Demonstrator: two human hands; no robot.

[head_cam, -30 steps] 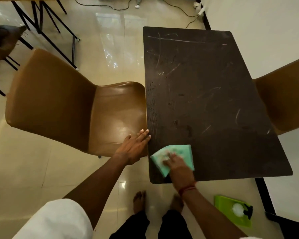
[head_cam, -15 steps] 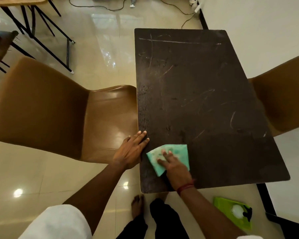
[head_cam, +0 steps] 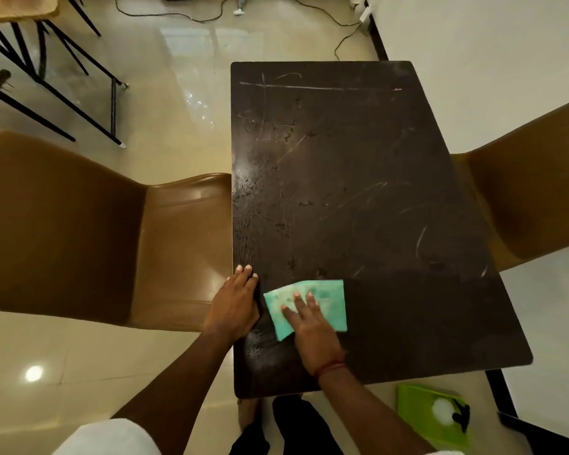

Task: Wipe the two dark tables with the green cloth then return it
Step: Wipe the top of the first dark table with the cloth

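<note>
A dark, scratched rectangular table (head_cam: pixel 358 178) fills the middle of the view. A green cloth (head_cam: pixel 322 298) lies flat on its near left part. My right hand (head_cam: pixel 309 326) presses down on the cloth with fingers spread, covering its near edge. My left hand (head_cam: pixel 235 303) rests flat on the table's left edge, just left of the cloth, holding nothing. Only one dark table is in view.
A brown chair (head_cam: pixel 96 231) stands against the table's left side and another brown chair (head_cam: pixel 532 198) against its right. A green tray (head_cam: pixel 431 418) with a white thing lies on the floor at bottom right. Black table legs (head_cam: pixel 56 87) and cables (head_cam: pixel 309 14) are farther back.
My right hand has pushed the cloth slightly away from the near edge. My left hand has shifted a little farther onto the table's left edge. The view has come closer over the table.
</note>
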